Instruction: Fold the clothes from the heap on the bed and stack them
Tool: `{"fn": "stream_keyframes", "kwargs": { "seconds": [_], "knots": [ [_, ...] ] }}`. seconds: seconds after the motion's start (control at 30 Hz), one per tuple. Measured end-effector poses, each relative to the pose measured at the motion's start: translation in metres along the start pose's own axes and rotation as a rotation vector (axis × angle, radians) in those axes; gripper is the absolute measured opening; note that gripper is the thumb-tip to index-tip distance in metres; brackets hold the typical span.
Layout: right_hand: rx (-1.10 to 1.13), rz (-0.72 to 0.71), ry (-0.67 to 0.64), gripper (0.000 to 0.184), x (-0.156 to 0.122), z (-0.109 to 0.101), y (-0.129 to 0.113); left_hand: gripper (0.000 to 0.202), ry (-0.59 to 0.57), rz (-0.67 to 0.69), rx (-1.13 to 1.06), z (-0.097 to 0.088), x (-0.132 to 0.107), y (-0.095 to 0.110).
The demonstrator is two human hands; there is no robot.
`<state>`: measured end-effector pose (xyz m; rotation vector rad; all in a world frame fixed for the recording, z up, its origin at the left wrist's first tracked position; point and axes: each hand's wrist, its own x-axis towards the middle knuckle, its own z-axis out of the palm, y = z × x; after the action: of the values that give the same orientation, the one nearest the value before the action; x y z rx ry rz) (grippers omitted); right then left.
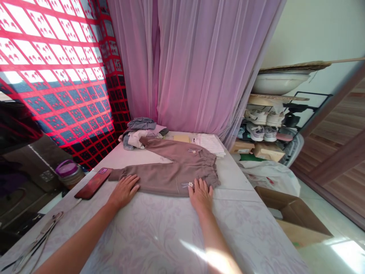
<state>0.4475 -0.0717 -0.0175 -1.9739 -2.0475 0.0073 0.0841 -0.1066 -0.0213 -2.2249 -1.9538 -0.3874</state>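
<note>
1. Resting on the mauve-brown sweatpants, the left hand lies open, palm down on one leg, gripping nothing.
2. The right hand is also open and flat, fingers spread near the gathered waistband.
3. The sweatpants lie on a pale floral tablecloth, legs splayed and unfolded, with a pile of clothes just beyond them.

Taupe sweatpants lie flat, gathered elastic end at three o'clock, legs spread toward nine and eleven o'clock, small bows sewn on.
</note>
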Motion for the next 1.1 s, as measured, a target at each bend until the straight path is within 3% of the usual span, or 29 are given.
{"fn": "stream_keyframes", "kwargs": {
  "seconds": [0.4,1.1],
  "knots": [
    [-0.021,-0.039,0.028,0.058,-0.003,0.006,0.005,0.054,-0.057,-0.024,-0.008,-0.009,-0.002,0.009],
    [-0.183,-0.052,0.086,0.057,-0.006,0.025,0.014,0.049,0.040,0.023,0.026,-0.004,-0.008,0.007]
  ]
}}
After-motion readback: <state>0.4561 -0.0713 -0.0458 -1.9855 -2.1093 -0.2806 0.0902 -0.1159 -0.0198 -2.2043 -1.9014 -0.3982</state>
